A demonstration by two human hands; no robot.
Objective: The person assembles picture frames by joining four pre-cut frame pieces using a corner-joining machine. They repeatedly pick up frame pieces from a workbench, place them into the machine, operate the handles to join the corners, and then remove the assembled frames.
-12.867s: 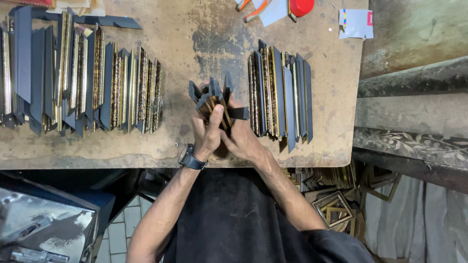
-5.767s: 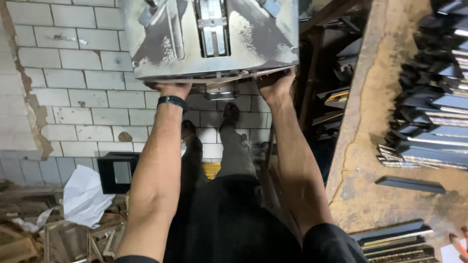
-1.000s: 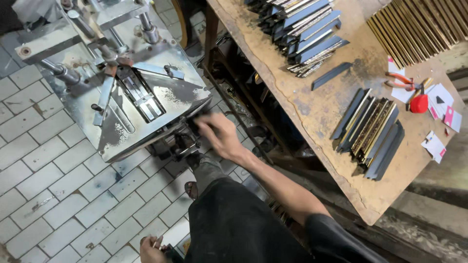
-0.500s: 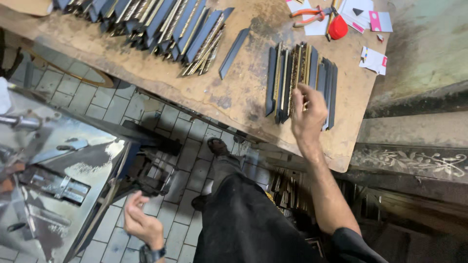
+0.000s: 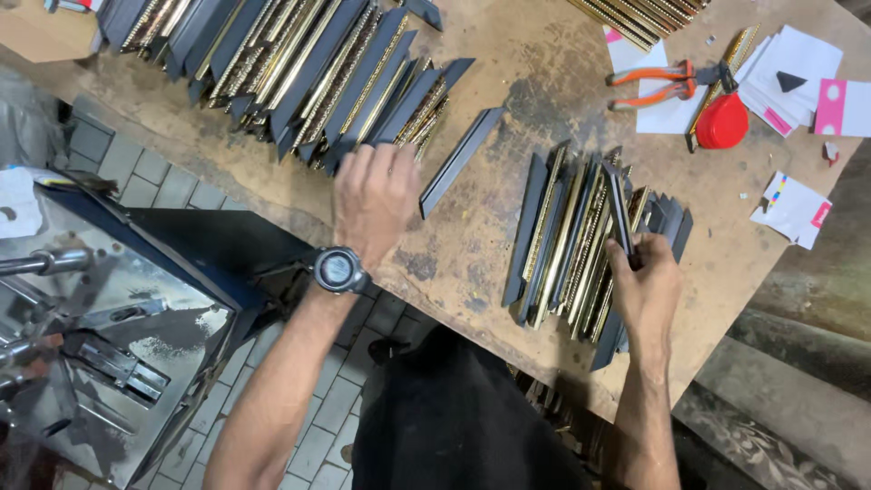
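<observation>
gripping dark moulding strip (image 5: 621,210) from right pile (image 5: 567,240): right hand (image 5: 646,290); left hand (image 5: 374,201) spread flat, released (over workbench (image 5: 508,54)).

We saw worn wooden workbench (image 5: 535,82), top stained dark in patches. On it lay long row of dark and gold frame mouldings (image 5: 290,63) at far left, single dark moulding piece (image 5: 460,160) apart beside it, smaller stack of mouldings (image 5: 567,236) near front edge. We noted orange-handled pliers (image 5: 649,83), red round object (image 5: 723,122), white and pink paper cards (image 5: 798,77) at right.
</observation>
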